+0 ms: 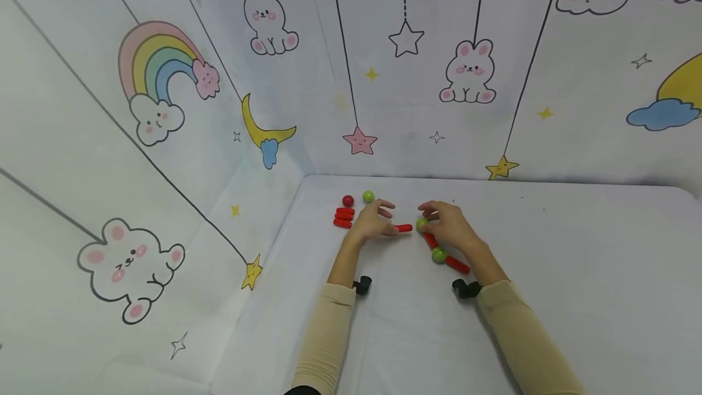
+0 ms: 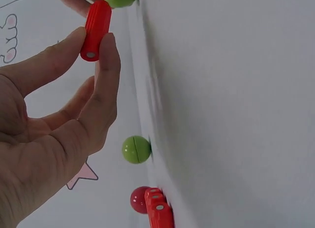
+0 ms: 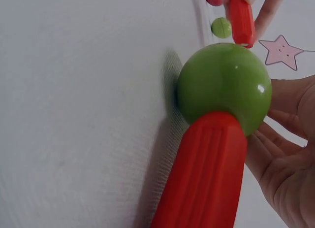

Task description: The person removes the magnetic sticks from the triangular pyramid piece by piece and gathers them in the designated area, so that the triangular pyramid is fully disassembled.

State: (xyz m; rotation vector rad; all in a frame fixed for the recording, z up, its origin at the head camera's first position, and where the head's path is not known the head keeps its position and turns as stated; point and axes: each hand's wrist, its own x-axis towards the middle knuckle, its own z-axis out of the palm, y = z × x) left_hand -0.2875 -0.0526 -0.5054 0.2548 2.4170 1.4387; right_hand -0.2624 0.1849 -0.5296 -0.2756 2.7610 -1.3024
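Note:
My left hand (image 1: 373, 222) pinches a red rod (image 2: 98, 28) between thumb and finger; a grey dot shows in its end. Its far end points at a green ball (image 1: 421, 225), which my right hand (image 1: 451, 224) holds at its fingertips. From that ball a chain runs towards me: a red rod (image 1: 431, 241), a second green ball (image 1: 439, 255), then another red rod (image 1: 457, 265). In the right wrist view, the second ball (image 3: 224, 87) and the last rod (image 3: 204, 174) stand large in front, hiding my right fingertips.
Left of my left hand, several red rods (image 1: 343, 217) lie side by side on the white table (image 1: 406, 322). A dark red ball (image 1: 348, 200) and a loose green ball (image 1: 368, 197) sit behind them. A wall with cartoon drawings borders the table's back and left.

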